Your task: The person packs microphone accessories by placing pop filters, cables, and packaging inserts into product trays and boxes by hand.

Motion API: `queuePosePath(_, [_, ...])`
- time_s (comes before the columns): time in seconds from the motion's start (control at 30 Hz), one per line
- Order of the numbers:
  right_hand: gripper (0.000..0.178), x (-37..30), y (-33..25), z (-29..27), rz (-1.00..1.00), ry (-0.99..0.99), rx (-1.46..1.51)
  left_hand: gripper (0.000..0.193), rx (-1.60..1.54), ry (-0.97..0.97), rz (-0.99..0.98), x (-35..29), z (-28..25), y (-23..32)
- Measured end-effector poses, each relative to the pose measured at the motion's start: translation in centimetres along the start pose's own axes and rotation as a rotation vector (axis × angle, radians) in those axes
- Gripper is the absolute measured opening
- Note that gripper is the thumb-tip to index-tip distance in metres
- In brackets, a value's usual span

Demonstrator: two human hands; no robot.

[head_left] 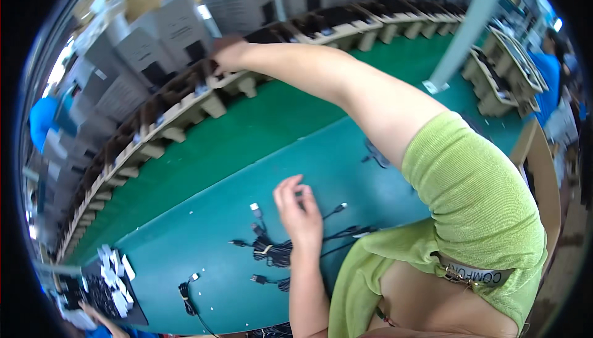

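Left hand [301,211] above black cable bundles [272,251].

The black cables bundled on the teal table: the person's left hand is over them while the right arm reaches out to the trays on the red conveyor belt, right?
Nearly. The head view shows the conveyor belt is green, not red. The rest holds: the left hand is over the black cables on the teal table, and the right hand reaches the trays on the belt.

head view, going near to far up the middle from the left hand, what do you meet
left hand over bundled black cables → bare teal table → green belt → tan moulded trays where the right hand reaches → grey boxes
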State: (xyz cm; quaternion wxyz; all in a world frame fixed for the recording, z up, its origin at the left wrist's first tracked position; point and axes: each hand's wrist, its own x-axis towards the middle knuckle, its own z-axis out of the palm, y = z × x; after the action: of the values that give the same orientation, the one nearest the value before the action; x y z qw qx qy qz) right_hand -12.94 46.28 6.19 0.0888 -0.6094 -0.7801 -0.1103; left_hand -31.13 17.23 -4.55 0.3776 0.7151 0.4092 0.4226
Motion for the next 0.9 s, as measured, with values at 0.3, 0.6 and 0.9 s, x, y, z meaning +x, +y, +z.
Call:
queuePosePath(0.3, [0.07,-23.5,1.2,-5.6,-0.335,-0.629,-0.359,0.023,0.01,-0.046,0.005,-0.2,0.0,0.1])
queuePosePath(0.6, [0.059,-34.3,0.5,-4.4,-0.036,-0.564,0.378,0.06,0.173,-0.35,0.187,-1.1,0.6,3.1])
queuePosePath(0.9, [0.016,-29.2,-5.8,-5.1,0.299,-0.77,1.512,0.057,0.555,-0.033,0.347,-1.2,-0.4,2.5])
